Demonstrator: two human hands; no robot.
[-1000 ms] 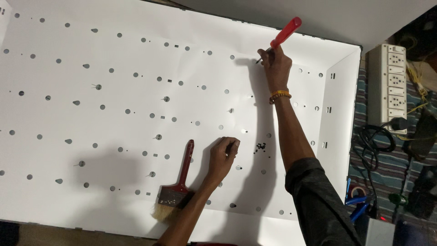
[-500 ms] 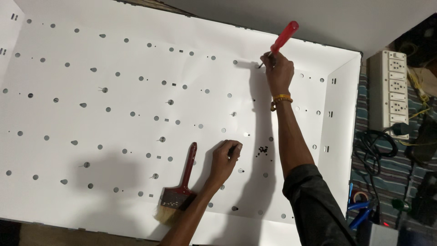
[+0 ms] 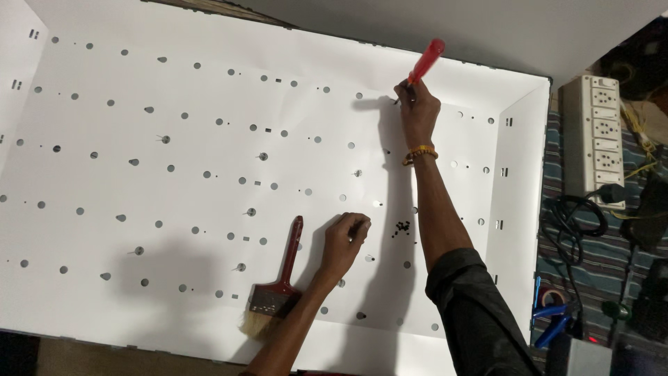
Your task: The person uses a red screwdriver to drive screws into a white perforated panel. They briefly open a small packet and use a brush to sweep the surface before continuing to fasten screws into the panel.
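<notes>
Right hand (image 3: pixel 417 115) closed around red-handled screwdriver (image 3: pixel 426 61), tip held at same hole at 1 o'clock on white panel (image 3: pixel 209 209) as before; left hand (image 3: pixel 344 244) pinching small dark piece, unmoved, brush (image 3: pixel 278 289) at its 8 o'clock.

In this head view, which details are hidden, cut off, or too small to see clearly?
- Tip of the red-handled screwdriver: hidden by the right hand.
- What the left hand pinches: too small, covered by its fingers.
- Small black pieces on the white panel: too small to identify.
- Paintbrush: bristle tips partly hidden by the left forearm.
- Blue-handled tool: cut off near the lower edge, dark.
</notes>
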